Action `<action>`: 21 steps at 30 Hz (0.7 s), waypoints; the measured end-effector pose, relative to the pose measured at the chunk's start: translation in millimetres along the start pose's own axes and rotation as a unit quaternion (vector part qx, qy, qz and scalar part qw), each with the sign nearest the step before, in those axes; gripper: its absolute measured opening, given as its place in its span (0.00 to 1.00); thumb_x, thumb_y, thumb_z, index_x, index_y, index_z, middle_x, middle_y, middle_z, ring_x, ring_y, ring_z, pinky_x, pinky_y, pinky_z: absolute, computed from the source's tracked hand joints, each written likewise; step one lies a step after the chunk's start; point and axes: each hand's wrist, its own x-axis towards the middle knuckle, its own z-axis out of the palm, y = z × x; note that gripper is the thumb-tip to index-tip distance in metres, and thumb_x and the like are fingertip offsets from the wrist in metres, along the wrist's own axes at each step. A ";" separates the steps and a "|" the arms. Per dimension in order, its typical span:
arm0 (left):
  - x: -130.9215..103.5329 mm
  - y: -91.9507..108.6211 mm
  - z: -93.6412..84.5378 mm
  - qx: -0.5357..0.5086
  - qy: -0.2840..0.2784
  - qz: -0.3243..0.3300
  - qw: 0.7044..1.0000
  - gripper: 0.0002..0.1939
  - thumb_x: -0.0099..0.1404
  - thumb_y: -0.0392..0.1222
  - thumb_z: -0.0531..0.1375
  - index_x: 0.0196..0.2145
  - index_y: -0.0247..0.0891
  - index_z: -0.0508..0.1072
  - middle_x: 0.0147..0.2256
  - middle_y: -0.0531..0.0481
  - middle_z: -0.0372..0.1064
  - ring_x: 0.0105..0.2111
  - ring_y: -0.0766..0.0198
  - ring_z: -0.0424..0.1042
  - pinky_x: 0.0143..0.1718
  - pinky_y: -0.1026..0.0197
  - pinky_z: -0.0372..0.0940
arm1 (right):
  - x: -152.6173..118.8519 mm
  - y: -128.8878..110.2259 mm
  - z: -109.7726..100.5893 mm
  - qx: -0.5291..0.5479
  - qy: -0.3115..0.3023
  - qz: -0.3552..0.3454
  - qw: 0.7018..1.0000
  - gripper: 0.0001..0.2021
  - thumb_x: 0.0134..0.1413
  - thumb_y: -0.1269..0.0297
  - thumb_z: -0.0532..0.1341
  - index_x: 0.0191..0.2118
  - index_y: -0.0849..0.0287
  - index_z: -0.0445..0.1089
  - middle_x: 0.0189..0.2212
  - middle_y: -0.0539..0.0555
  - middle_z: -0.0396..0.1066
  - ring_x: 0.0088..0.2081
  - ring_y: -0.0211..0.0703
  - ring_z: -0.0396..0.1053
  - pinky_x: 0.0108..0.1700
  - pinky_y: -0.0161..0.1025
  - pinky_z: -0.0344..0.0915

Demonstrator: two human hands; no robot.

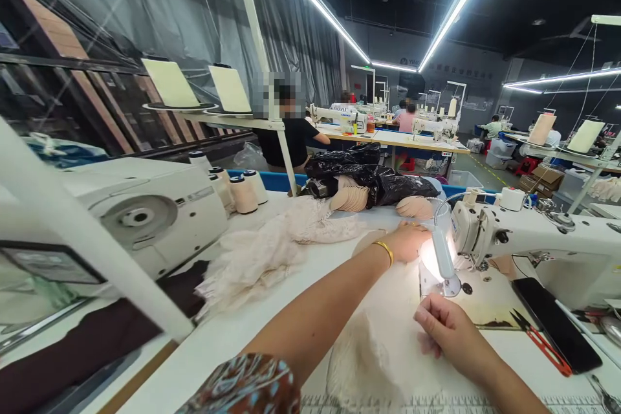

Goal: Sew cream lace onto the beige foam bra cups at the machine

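My left hand, below a gold bangle, reaches to the left side of the sewing machine. It is near a stack of beige rounded pads; its fingers are blurred and partly washed out by lamp light, so I cannot tell their grip. My right hand is closed in front of the needle area, thumb and fingers pinched on the edge of thin cream fabric. That fabric spreads over the table below both hands. The small lamp hides the needle.
Crumpled cream lace lies left, near thread cones. Black plastic bags and more beige pads sit behind. Red-handled thread snips and a phone lie right. A person sits beyond.
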 end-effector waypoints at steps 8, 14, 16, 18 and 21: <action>-35.1 -32.5 -11.7 0.020 -0.063 0.036 0.997 0.14 0.60 0.25 0.66 0.43 0.37 0.79 0.47 0.46 0.79 0.51 0.53 0.76 0.56 0.54 0.69 | 0.7 -4.0 3.9 -0.022 -0.014 0.010 1.000 0.23 0.63 0.39 0.62 0.33 0.54 0.61 0.24 0.45 0.62 0.27 0.40 0.68 0.28 0.35 0.59; -87.3 -37.3 -21.5 0.044 0.009 -0.038 0.998 0.19 0.70 0.41 0.64 0.57 0.37 0.74 0.64 0.37 0.69 0.62 0.44 0.67 0.63 0.46 0.63 | 1.4 0.5 8.6 -0.038 -0.015 -0.009 0.999 0.20 0.65 0.43 0.60 0.32 0.54 0.59 0.24 0.44 0.60 0.26 0.39 0.67 0.28 0.35 0.57; -92.9 -32.5 -17.2 0.060 0.032 -0.069 0.995 0.12 0.70 0.37 0.60 0.51 0.35 0.75 0.56 0.37 0.74 0.56 0.44 0.72 0.58 0.45 0.66 | 2.5 2.7 8.9 -0.038 -0.012 -0.006 0.999 0.21 0.64 0.42 0.60 0.32 0.54 0.60 0.24 0.44 0.60 0.26 0.40 0.67 0.27 0.35 0.56; -92.8 -27.6 -12.4 0.072 0.047 -0.090 0.992 0.09 0.67 0.31 0.58 0.43 0.36 0.75 0.48 0.39 0.77 0.49 0.46 0.74 0.51 0.48 0.68 | 3.4 4.1 8.2 -0.041 -0.010 -0.005 0.999 0.20 0.64 0.43 0.61 0.32 0.54 0.60 0.25 0.44 0.60 0.27 0.39 0.67 0.27 0.35 0.56; -86.7 -21.8 -10.9 0.074 0.075 -0.116 0.988 0.11 0.62 0.25 0.57 0.35 0.39 0.71 0.39 0.43 0.76 0.41 0.50 0.75 0.42 0.53 0.67 | 3.9 4.2 5.1 -0.045 -0.011 -0.010 0.999 0.20 0.64 0.44 0.61 0.32 0.54 0.60 0.25 0.44 0.60 0.28 0.39 0.68 0.28 0.35 0.58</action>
